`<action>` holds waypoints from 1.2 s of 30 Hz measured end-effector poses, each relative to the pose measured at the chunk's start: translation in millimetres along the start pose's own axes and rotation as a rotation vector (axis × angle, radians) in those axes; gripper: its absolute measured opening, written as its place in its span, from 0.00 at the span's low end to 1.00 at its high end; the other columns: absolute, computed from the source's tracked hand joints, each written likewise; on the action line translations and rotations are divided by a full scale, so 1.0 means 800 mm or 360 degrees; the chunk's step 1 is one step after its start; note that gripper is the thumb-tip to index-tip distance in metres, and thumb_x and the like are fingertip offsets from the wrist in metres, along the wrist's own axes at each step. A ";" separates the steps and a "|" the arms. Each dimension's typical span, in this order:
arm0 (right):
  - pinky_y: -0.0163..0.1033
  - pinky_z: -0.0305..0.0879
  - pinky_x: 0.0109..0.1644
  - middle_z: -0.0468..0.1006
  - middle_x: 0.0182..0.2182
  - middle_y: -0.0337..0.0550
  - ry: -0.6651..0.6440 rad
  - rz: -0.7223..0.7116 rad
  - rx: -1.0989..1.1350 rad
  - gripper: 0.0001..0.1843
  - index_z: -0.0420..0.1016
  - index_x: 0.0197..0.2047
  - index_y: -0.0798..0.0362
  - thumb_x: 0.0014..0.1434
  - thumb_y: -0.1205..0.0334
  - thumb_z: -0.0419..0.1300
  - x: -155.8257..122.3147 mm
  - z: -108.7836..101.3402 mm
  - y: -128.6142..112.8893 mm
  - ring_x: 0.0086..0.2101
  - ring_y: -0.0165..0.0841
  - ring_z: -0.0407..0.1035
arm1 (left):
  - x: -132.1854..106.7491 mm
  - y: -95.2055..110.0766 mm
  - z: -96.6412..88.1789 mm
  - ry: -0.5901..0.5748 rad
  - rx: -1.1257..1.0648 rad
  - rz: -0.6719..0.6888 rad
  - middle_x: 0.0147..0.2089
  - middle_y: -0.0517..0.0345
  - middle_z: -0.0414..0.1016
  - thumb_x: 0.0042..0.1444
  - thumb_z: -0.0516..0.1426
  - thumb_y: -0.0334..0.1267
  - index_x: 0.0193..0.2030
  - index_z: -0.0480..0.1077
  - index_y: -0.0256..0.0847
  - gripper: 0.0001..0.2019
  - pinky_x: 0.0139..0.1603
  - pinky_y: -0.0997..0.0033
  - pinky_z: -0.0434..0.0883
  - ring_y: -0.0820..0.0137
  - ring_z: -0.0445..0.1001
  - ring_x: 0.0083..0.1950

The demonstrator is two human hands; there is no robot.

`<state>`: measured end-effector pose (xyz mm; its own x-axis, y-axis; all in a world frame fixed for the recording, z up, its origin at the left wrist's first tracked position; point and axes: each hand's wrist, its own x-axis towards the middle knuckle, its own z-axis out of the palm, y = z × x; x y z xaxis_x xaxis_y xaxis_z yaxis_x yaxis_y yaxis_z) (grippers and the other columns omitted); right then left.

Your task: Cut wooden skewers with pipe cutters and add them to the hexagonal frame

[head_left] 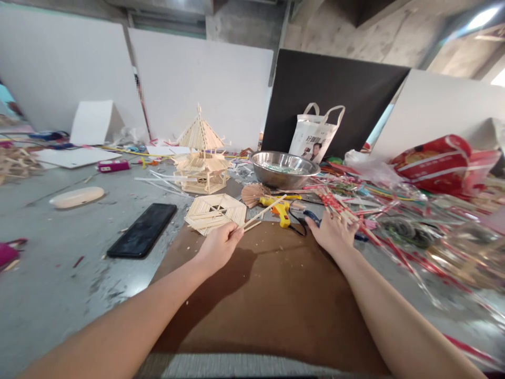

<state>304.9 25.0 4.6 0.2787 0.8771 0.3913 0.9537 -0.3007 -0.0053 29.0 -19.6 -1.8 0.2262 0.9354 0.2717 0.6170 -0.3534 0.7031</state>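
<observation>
My left hand [221,244] is closed in a pinch around a thin wooden stick [268,209] that points up to the right. A shorter stick [253,226] lies just beyond its fingertips. Close by sits a flat hexagonal panel of wooden sticks [232,208] with a gap at its centre. My right hand [334,231] rests palm down, thumb and fingers apart, at the edge of red-and-white wrappers [335,202]. Dark blue pieces, perhaps a tool's handles [312,215], show on both sides of it. Between the hands lies a yellow glue gun [281,210].
Behind the panel stands a stick-built pagoda model [202,139]. A steel bowl [284,179] and a white bag [313,136] are further back. A black phone [142,230] and white case [77,197] lie left. Wrappers clutter the right; a brown board [272,305] covers the front.
</observation>
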 end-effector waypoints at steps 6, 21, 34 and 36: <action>0.43 0.45 0.53 0.68 0.44 0.42 0.0600 -0.1112 0.0485 0.15 0.65 0.45 0.51 0.56 0.59 0.46 -0.038 -0.063 -0.065 0.47 0.34 0.56 | -0.004 0.001 0.000 0.0028 0.0288 -0.0008 0.17 0.65 0.52 0.53 0.43 0.45 0.19 0.52 0.38 0.17 0.22 0.77 0.47 0.78 0.51 0.20; 0.39 0.52 0.41 0.71 0.30 0.44 0.0216 -0.1517 0.0649 0.15 0.70 0.33 0.53 0.57 0.57 0.45 -0.069 -0.037 -0.105 0.35 0.32 0.60 | -0.005 0.004 0.008 -0.0088 0.0569 0.0033 0.19 0.60 0.62 0.53 0.43 0.46 0.21 0.62 0.39 0.18 0.23 0.76 0.50 0.74 0.59 0.22; 0.38 0.50 0.41 0.71 0.29 0.43 0.0178 -0.1462 0.0764 0.16 0.69 0.30 0.53 0.58 0.57 0.44 -0.072 -0.036 -0.101 0.34 0.32 0.60 | -0.007 0.008 0.010 -0.0038 0.0649 0.0040 0.18 0.60 0.61 0.53 0.44 0.47 0.20 0.62 0.39 0.18 0.23 0.77 0.47 0.74 0.57 0.21; 0.38 0.50 0.40 0.71 0.29 0.43 0.0190 -0.1447 0.0762 0.16 0.69 0.30 0.53 0.57 0.57 0.44 -0.074 -0.037 -0.102 0.34 0.32 0.59 | -0.007 0.008 0.010 -0.0024 0.0655 0.0046 0.18 0.60 0.62 0.53 0.44 0.47 0.21 0.62 0.39 0.18 0.23 0.77 0.47 0.74 0.58 0.21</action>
<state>207.6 -13.2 9.4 -0.5577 0.6476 0.5193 0.7507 0.6604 -0.0173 37.7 -27.2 -4.1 0.2569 0.9263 0.2757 0.8596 -0.3494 0.3728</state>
